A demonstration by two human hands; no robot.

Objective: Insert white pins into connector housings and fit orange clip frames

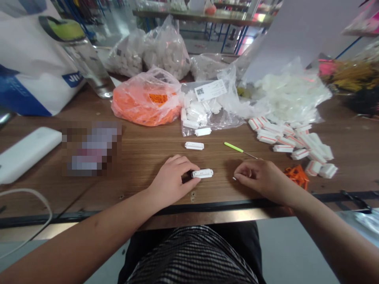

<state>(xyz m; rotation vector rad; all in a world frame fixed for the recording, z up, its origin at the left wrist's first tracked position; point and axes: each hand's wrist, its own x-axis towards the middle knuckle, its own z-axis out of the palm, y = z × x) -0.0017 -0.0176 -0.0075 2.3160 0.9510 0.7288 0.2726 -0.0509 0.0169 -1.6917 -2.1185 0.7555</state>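
My left hand [174, 179] grips the left end of a white plastic connector housing [203, 173] between thumb and fingers, with a row of small slots facing up. To its right, my right hand [260, 177] is closed in a pinch, a tiny white piece [234, 178] showing at the fingertips; its exact kind is too small to tell. Beyond the hands lie a second white housing [194, 146] and a third white housing [203, 131] by the bag's edge. A thin hook-like tool with a green handle [233, 147] rests on the wooden table [142, 146].
White housings with orange strips [284, 141] are heaped at right, beside loose orange parts [297, 176]. Behind stand a bag of orange parts [145, 100], a clear bag of white parts [198, 110] and a bottle [89, 63]. A white power-bank-like block [29, 152] lies left.
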